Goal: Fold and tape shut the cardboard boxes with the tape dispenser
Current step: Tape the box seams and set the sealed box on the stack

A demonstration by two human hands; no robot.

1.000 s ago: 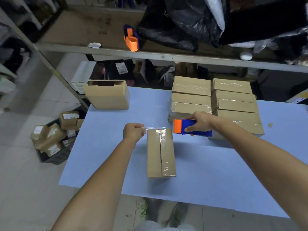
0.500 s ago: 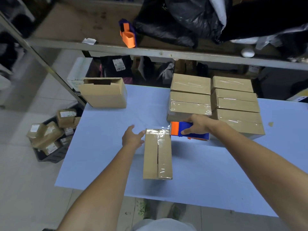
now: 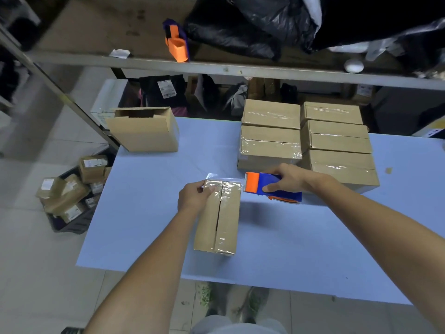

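A narrow cardboard box [image 3: 218, 218] lies lengthwise on the blue table [image 3: 301, 242], its top flaps folded shut with a seam down the middle and clear tape over its right half. My right hand [image 3: 287, 179] grips the blue and orange tape dispenser [image 3: 269, 188] just right of the box's far end. A strip of clear tape [image 3: 224, 181] runs from the dispenser across that far edge. My left hand [image 3: 193, 197] pinches the tape's loose end at the box's far left corner.
Several taped boxes [image 3: 308, 138] are stacked at the table's far right. An open cardboard box [image 3: 144, 128] stands at the far left corner. A second tape dispenser [image 3: 177, 43] sits on the shelf above. Labelled parcels fill a crate [image 3: 72, 189] on the floor to the left.
My left hand went from an open touch at the box's corner to pinching the tape end. The dispenser has pulled a little to the right, stretching tape across the far edge.
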